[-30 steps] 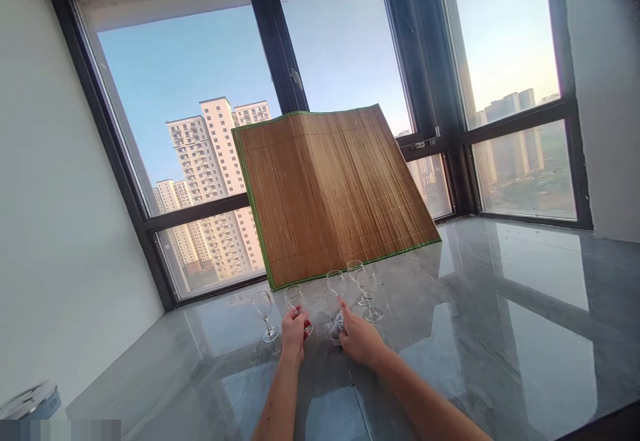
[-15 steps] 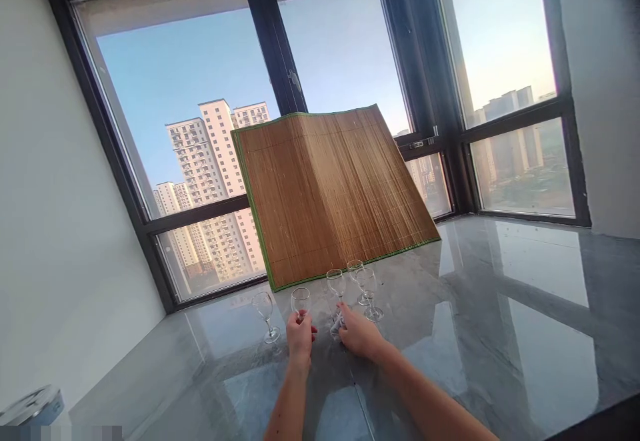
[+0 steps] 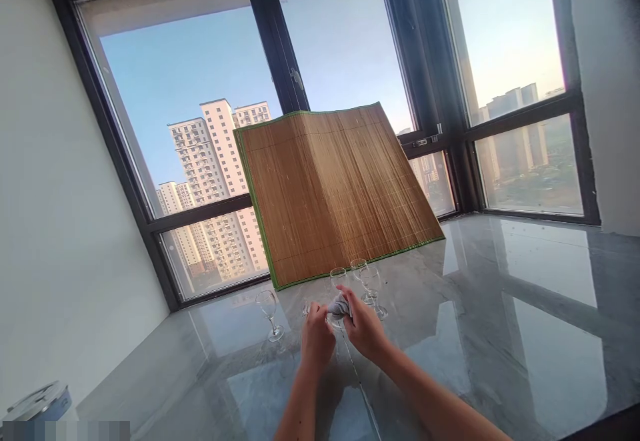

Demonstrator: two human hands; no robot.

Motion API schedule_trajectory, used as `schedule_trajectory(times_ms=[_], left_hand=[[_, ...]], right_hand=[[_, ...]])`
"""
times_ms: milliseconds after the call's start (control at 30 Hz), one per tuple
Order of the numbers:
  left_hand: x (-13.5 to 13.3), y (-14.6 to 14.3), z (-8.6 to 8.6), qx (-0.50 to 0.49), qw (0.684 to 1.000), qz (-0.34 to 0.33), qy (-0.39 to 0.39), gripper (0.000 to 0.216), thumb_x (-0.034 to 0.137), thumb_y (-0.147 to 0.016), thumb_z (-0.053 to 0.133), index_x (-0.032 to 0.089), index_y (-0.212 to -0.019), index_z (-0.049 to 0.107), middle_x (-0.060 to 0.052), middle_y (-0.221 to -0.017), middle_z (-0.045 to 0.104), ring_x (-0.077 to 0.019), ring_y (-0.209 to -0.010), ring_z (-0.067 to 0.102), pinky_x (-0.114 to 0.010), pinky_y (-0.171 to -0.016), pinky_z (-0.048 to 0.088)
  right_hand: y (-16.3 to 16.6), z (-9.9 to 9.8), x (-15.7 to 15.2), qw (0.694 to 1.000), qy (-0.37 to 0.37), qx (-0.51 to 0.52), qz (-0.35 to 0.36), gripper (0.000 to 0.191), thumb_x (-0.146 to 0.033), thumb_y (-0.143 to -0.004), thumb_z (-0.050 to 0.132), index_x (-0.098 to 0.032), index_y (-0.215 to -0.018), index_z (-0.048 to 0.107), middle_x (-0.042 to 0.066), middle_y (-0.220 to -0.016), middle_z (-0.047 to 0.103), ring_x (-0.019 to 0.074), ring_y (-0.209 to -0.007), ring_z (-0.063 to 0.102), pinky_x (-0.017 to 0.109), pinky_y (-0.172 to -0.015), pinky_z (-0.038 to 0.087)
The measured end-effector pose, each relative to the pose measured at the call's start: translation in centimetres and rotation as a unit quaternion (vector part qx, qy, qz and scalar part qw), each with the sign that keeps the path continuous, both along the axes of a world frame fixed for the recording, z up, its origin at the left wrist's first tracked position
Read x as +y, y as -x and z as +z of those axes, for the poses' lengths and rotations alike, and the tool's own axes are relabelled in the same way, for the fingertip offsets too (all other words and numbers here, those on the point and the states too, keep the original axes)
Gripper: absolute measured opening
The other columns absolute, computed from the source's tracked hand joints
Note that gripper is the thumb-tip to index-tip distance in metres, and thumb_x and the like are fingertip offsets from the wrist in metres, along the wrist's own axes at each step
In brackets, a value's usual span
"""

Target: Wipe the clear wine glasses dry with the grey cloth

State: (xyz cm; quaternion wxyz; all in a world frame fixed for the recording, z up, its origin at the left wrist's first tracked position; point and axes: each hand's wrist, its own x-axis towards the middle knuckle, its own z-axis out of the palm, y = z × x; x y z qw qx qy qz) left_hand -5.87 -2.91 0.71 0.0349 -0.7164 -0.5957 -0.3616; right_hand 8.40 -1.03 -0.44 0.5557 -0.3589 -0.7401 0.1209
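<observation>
Both hands have drawn together since a moment ago: the left hand has carried its wine glass across to the right hand. Left fingers curl round the glass, which is mostly hidden; right fingers pinch a grey cloth against it. Three glasses stand just behind on the marble counter, another glass apart on the left.

Bamboo mat leaning on window — tower blocks beyond, marble counter
</observation>
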Motion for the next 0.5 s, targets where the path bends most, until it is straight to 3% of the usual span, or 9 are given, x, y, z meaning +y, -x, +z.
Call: schedule_trajectory(times_ms=[100, 200, 333, 500], left_hand=[[0.1, -0.1, 0.1, -0.024, 0.999, -0.021, -0.033, 0.047, -0.005, -0.067, 0.041, 0.019, -0.100, 0.065, -0.006, -0.097, 0.059, -0.0186, -0.095, 0.057, -0.029, -0.085, 0.044], [0.4, 0.3, 0.1, -0.057, 0.996, 0.024, -0.070, 0.043, -0.001, -0.070, 0.041, 0.017, -0.102, 0.065, -0.007, -0.095, 0.059, -0.0206, -0.094, 0.057, -0.032, -0.085, 0.045], [0.7, 1.1, 0.0, -0.098, 0.985, 0.086, -0.111, 0.041, 0.004, -0.073, 0.043, 0.015, -0.106, 0.064, -0.008, -0.098, 0.060, -0.0217, -0.094, 0.058, -0.033, -0.085, 0.047], [0.7, 1.1, 0.0, -0.077, 0.991, 0.043, -0.105, 0.044, 0.003, -0.070, 0.043, 0.018, -0.104, 0.067, -0.007, -0.094, 0.060, -0.0212, -0.093, 0.059, -0.033, -0.085, 0.047]], right_hand=[[-0.7, 0.5, 0.2, 0.997, -0.014, 0.023, -0.075, 0.064, -0.003, -0.074, 0.039, -0.023, -0.134, 0.042, 0.009, -0.122, 0.064, 0.0222, -0.108, 0.062, 0.036, -0.087, 0.049], [-1.1, 0.8, 0.3, 0.992, 0.016, 0.048, -0.119, 0.059, -0.004, -0.074, 0.038, -0.022, -0.130, 0.044, 0.010, -0.119, 0.064, 0.0232, -0.104, 0.063, 0.038, -0.085, 0.049], [-0.5, 0.2, 0.4, 0.995, 0.067, 0.044, -0.066, 0.064, -0.006, -0.072, 0.041, -0.022, -0.134, 0.041, 0.008, -0.107, 0.067, 0.0216, -0.091, 0.066, 0.035, -0.079, 0.050], [0.1, -0.4, 1.0, 0.994, 0.064, 0.088, -0.011, 0.067, -0.005, -0.066, 0.042, -0.023, -0.130, 0.046, 0.004, -0.097, 0.067, 0.0191, -0.090, 0.065, 0.033, -0.079, 0.050]])
